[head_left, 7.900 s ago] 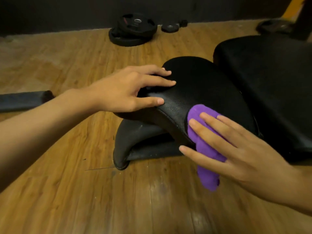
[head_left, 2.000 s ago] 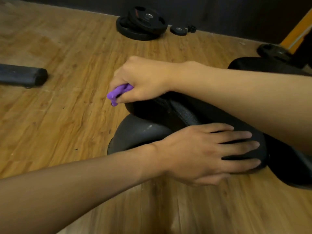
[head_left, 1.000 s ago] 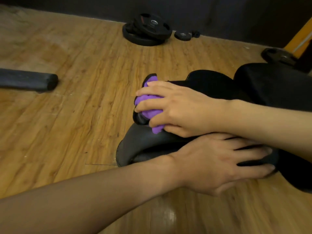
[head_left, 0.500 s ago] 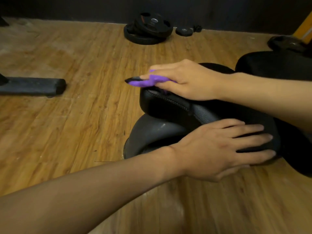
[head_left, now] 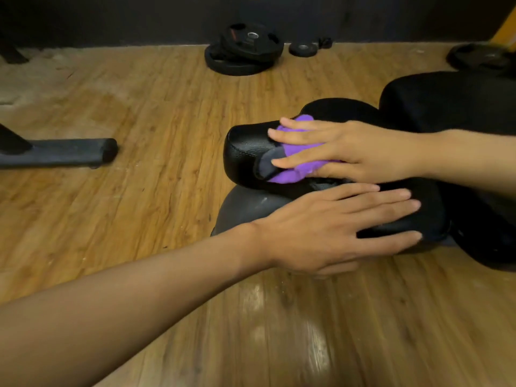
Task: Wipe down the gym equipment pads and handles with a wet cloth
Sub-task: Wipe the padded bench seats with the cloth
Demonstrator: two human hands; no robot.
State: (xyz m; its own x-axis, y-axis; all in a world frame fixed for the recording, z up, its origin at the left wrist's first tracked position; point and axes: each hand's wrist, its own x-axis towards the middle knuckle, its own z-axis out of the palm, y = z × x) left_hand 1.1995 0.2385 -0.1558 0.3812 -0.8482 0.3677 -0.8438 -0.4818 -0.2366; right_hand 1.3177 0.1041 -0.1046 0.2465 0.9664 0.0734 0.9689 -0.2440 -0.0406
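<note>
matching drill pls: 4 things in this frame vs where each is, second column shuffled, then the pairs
Things:
1. purple cloth
2. left hand
3. weight plates
4. black bar

Places:
A. on the floor by the far wall
B. flat on the near side of the black pad
C. on the floor at far left
D. pressed onto the pad under the right hand

Pairs: 1-D, 2-B, 3-A, 4-C
</note>
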